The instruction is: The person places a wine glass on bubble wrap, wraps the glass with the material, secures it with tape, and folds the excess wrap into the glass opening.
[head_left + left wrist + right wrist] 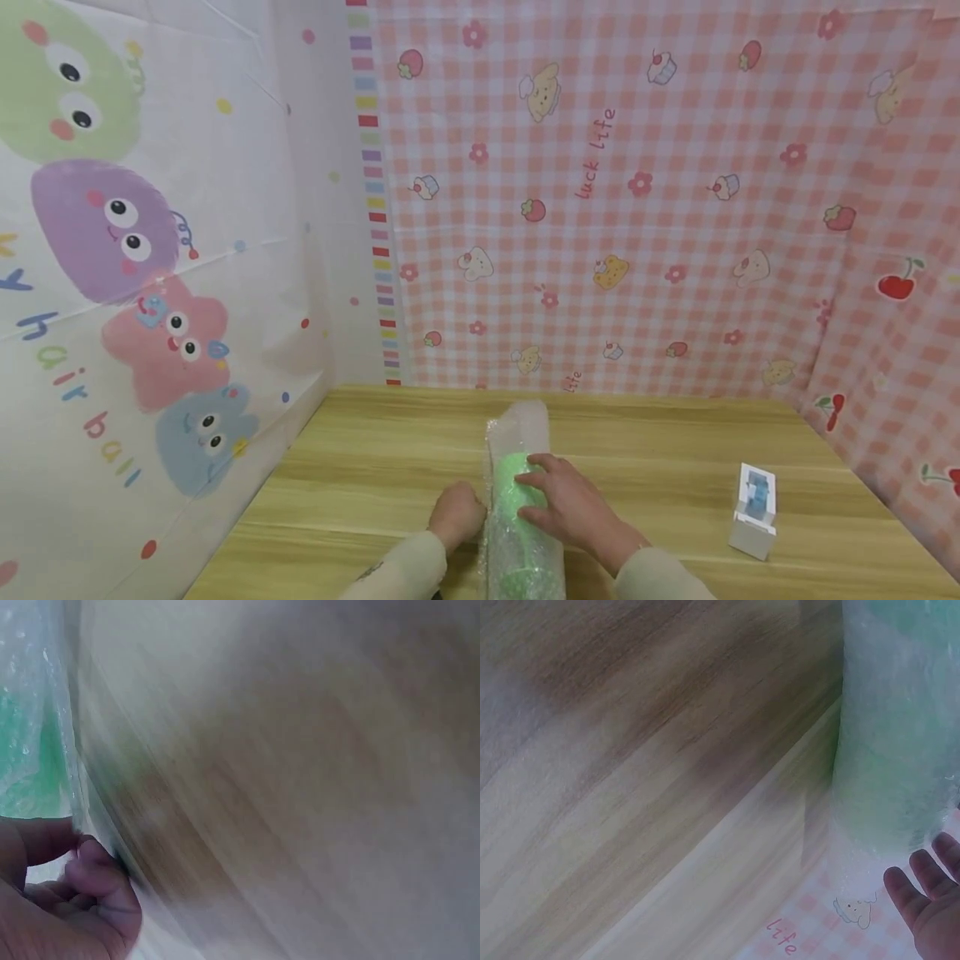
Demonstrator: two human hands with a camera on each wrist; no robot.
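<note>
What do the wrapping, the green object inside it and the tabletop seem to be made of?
Bubble wrap: clear, shiny plastic film, judging by its bubbly texture and glints.
Green object: possibly plastic, but the covering blurs its finish.
Tabletop: wood or wood-look laminate, given its streaky grain.

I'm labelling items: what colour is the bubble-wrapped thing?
The wrapped object is light green; the head view shows it best.

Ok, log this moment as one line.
left hand: pinches bubble wrap edge | right hand: spread over wrapped green item | table: white-and-blue item at right
</note>
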